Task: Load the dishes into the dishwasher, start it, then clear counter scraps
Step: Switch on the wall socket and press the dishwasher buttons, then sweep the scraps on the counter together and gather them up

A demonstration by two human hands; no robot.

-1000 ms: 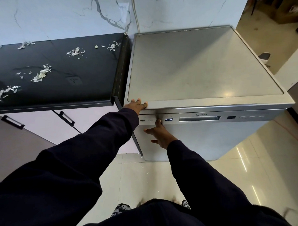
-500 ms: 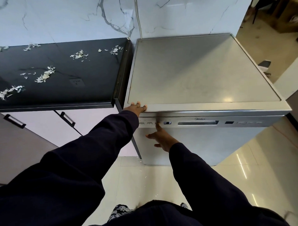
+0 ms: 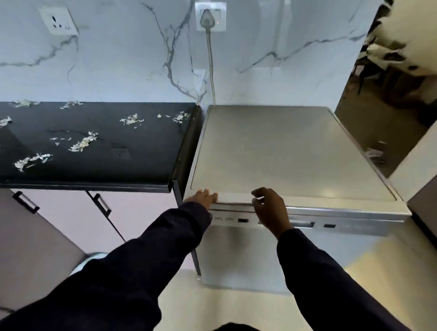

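Silver-grey dishwasher (image 3: pixel 281 150); black counter (image 3: pixel 88 167), whitish scraps (image 3: pixel 83 144); white grey-veined wall (image 3: pixel 134 56).

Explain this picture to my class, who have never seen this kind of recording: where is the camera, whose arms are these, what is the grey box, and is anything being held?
The camera sits on a person's head and looks forward and down, so the two dark-sleeved arms are the wearer's own. There is no robot. The grey box is a dishwasher, door closed, standing against a marble wall. Its cord runs up to a wall socket. The left hand rests flat on the front left corner of its top. The right hand hovers in front of the control panel with fingers loosely curled. Neither hand holds anything. To the left is a black counter strewn with pale scraps, not yet cleared. Below it are cabinet doors with dark handles.
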